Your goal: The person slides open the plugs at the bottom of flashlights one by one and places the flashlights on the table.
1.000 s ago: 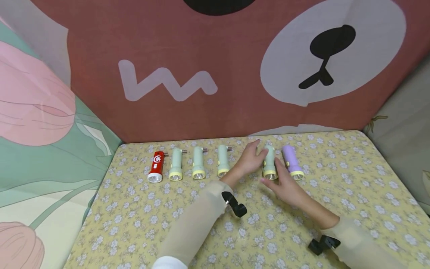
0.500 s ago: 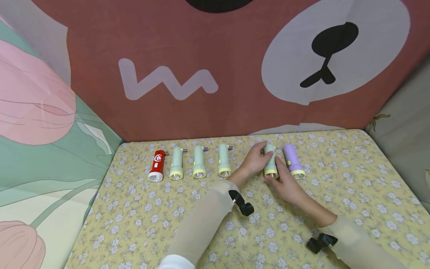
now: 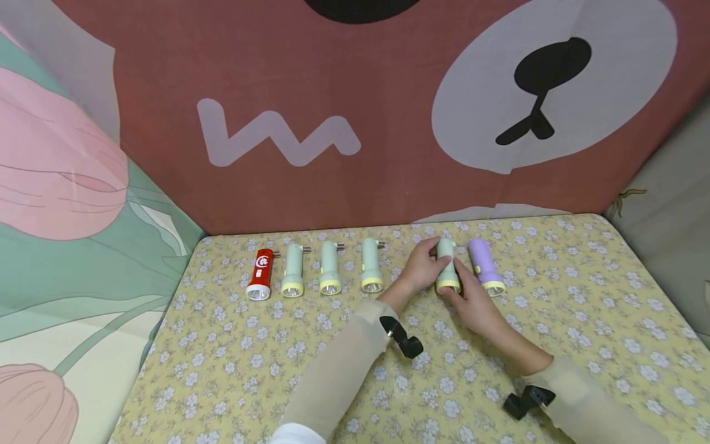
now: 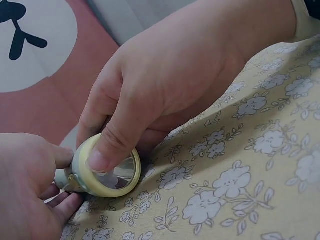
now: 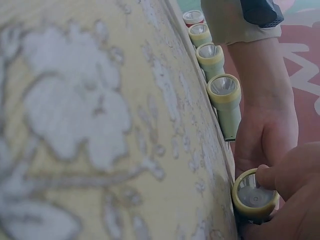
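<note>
Both hands are on one pale green flashlight (image 3: 446,271) with a yellow head, lying on the flowered table. My left hand (image 3: 418,268) grips its rear body from the left side. At the lens end, my right hand (image 3: 474,302) pinches the head between thumb and fingers. The left wrist view has the right thumb (image 4: 102,157) across the yellow rim (image 4: 90,182). Part of the flashlight's body is covered by the fingers. Just right of the hands lies a purple flashlight (image 3: 484,262), touched by neither hand.
To the left stand in a row a red flashlight (image 3: 261,274) and three green ones (image 3: 293,271), their plug prongs pointing right. Behind the table (image 3: 233,370) rises a brown bear-print cloth (image 3: 333,191). A leaf-print cloth (image 3: 66,271) borders the left.
My left hand has moved right and closed round the green flashlight's rear body. The right thumb has come onto its head. Little differs over the last half second.
</note>
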Motion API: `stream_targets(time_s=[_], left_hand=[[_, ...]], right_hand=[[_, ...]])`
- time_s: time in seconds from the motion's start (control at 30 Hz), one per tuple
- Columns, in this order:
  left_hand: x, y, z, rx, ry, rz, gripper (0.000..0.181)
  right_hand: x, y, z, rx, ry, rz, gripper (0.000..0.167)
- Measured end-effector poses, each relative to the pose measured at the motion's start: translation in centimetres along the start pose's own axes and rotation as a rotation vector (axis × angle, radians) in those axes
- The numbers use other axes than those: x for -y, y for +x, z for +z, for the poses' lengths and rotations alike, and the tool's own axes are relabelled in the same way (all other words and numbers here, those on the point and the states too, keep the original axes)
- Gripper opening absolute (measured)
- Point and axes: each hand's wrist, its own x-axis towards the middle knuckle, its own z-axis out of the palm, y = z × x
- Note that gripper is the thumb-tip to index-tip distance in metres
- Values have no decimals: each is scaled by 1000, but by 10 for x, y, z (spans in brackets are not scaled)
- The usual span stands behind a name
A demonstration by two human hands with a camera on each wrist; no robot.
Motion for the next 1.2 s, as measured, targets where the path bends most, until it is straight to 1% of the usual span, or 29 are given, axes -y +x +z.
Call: stream_targets(time_s=[0.13,0.43,0.7,0.9,1.1,1.2], left_hand=[[1,0,1,-5,-6,-8,55],[2,-1,2,-22,-38,0,55],[-1,-4,0,-24,-84,8,54],[-5,-8,-2,-9,-70,12,54],[-10,-10,-5,-27,-48,24,54],[-15,-13,-7,-24,-47,27,53]], right_hand=[[-1,-1,-1,-18,-1,17,73],[1,0,-2,-45,0,36,72],[2,-1,-1,-64,-2,25,70],[3,-3,-3,-45,38,19,69],[9,-2,-8,-39,48,16,71],[13,-1,-11,-49,49,14,71]])
